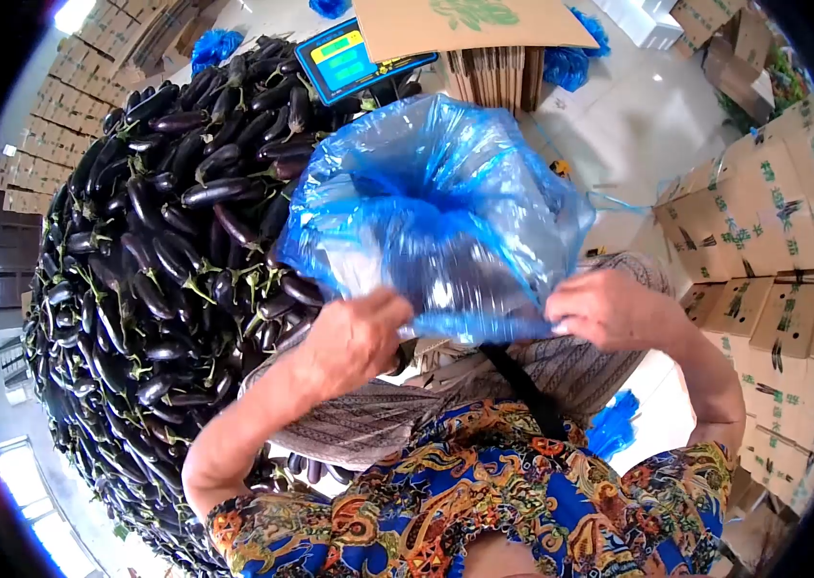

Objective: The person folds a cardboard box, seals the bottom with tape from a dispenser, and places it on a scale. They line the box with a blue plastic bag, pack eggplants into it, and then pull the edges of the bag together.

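A large blue translucent plastic bag [436, 207] is spread wide in front of my body, its mouth gathered into folds. My left hand [361, 332] pinches the bag's near edge at its left corner. On the right corner of the same edge, my right hand [601, 308] has its fingers closed on the plastic. Dark shapes show faintly through the film, too blurred to name. A big heap of dark purple eggplants [176, 222] lies to the left of the bag and reaches my left forearm.
Beyond the bag are a scale display [341, 60], a flat cardboard sheet [474, 27] and upright folded cardboard [489, 79]. Printed cartons [763, 212] are stacked at the right, more cartons [70, 106] at the back left. Blue plastic [613, 424] lies on the floor near my right elbow.
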Demonstrator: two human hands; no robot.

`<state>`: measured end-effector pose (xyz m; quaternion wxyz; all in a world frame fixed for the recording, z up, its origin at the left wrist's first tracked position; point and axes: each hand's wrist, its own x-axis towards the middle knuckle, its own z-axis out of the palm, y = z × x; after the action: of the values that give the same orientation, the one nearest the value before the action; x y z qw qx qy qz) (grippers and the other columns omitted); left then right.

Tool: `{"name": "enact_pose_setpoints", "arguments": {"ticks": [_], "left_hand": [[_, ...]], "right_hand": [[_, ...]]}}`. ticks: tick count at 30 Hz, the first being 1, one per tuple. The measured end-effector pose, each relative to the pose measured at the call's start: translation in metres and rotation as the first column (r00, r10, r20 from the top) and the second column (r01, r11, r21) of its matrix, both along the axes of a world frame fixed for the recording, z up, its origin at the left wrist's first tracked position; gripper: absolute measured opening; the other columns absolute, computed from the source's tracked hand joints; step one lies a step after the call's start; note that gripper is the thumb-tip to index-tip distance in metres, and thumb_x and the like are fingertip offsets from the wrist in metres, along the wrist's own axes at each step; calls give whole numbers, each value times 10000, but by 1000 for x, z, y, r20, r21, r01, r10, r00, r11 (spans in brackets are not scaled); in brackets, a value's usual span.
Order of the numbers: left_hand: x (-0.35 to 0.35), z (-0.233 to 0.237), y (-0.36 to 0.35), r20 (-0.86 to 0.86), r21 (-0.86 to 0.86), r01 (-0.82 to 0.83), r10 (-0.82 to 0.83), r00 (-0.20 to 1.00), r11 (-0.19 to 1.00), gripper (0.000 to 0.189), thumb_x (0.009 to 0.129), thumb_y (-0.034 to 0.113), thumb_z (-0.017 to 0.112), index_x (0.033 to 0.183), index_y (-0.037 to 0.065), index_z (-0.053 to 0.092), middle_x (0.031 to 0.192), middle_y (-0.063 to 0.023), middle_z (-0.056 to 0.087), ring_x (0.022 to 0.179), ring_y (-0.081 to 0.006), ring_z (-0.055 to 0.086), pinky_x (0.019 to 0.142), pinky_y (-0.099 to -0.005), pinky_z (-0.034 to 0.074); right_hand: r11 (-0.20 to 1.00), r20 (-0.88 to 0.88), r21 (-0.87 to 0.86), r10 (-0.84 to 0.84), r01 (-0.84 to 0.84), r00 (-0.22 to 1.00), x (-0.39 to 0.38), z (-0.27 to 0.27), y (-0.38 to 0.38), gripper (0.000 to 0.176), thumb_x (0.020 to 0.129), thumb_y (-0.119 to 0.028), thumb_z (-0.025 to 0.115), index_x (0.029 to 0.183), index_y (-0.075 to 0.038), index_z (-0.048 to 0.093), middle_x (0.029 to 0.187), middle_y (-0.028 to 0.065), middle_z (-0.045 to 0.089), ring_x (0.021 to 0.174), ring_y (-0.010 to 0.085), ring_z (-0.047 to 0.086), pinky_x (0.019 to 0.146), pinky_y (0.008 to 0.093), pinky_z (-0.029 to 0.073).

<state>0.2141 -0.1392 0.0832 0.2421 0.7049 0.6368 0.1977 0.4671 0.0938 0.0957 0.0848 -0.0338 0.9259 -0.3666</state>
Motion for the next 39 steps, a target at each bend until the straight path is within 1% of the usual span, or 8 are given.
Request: {"name": "enact_pose_setpoints", "arguments": {"ticks": [7, 10, 14, 20, 25, 32, 36, 39], "left_hand": [[55, -63, -56, -67, -166, 79, -92, 994, 983, 219, 820, 109, 628, 1034, 73, 604, 886, -115, 586, 881, -312, 601, 775, -445, 484], [60, -98, -65, -439, -160, 90, -153, 885, 983, 290, 807, 130, 629, 1093, 91, 613, 983, -126, 605, 952, -306, 592, 838, -444, 464], [49, -61, -64, -282, -474, 56, -211, 936, 879, 327, 832, 169, 617, 1150, 98, 593, 1061, -138, 604, 1015, -312, 586, 877, -449, 466], [-56, -30, -59, 97, -205, -308, 332, 938, 929, 386, 906, 259, 627, 1214, 39, 552, 891, -137, 691, 747, -292, 675, 725, -358, 545], [-121, -53, -44, 377, -615, -513, 795, 476, 599, 1108, 747, 544, 753, 1492, -14, 152, 1422, -257, 392, 1236, -350, 473, 787, -414, 550], [-144, -150, -36, 573, -655, -374, 755, 320, 656, 350, 865, 237, 681, 1154, 49, 615, 970, -36, 677, 860, -147, 639, 691, -284, 520], [-172, -200, -38, 441, -508, -748, 875, 200, 427, 221, 857, 172, 637, 1049, 71, 675, 847, -17, 691, 691, -128, 623, 608, -263, 481], [-162, -218, -31, 119, -130, -831, 840, 529, 541, 202, 828, 167, 655, 992, 53, 686, 777, -62, 700, 699, -158, 642, 689, -309, 521]], "right_hand": [[972, 475, 198, 18, -127, 880, 12, -38, -28, 119, 822, -65, 555, 941, -58, 563, 802, 111, 554, 805, 307, 582, 672, 440, 458], [884, 75, 460, 56, -84, 996, 38, -116, -34, 209, 828, -71, 534, 1033, -49, 569, 849, 94, 541, 853, 282, 555, 771, 436, 431], [834, -245, 548, 232, -63, 941, 51, -205, -54, 267, 871, -172, 496, 1103, -40, 513, 918, 99, 462, 895, 251, 497, 849, 425, 393], [906, 392, 369, 53, -209, 919, 15, -162, -59, 306, 915, -208, 453, 1177, -64, 519, 1068, 117, 514, 1026, 270, 512, 920, 426, 394], [935, 412, 337, -38, -114, 910, 9, -168, -60, 339, 935, -225, 411, 1238, -97, 496, 1177, 121, 482, 1112, 285, 476, 971, 417, 373], [962, 571, 198, -268, 187, 776, -8, -181, -59, 390, 964, -249, 352, 1322, -144, 464, 1330, 126, 437, 1232, 305, 425, 1042, 405, 343], [902, 701, 143, -383, 408, 601, -13, -177, -59, 421, 980, -262, 319, 1370, -170, 446, 1417, 129, 411, 1300, 317, 395, 1083, 398, 326], [883, 777, 149, -384, 445, 500, -16, -164, -58, 445, 992, -273, 294, 1406, -190, 432, 1483, 131, 391, 1351, 325, 374, 1113, 393, 313]]}}
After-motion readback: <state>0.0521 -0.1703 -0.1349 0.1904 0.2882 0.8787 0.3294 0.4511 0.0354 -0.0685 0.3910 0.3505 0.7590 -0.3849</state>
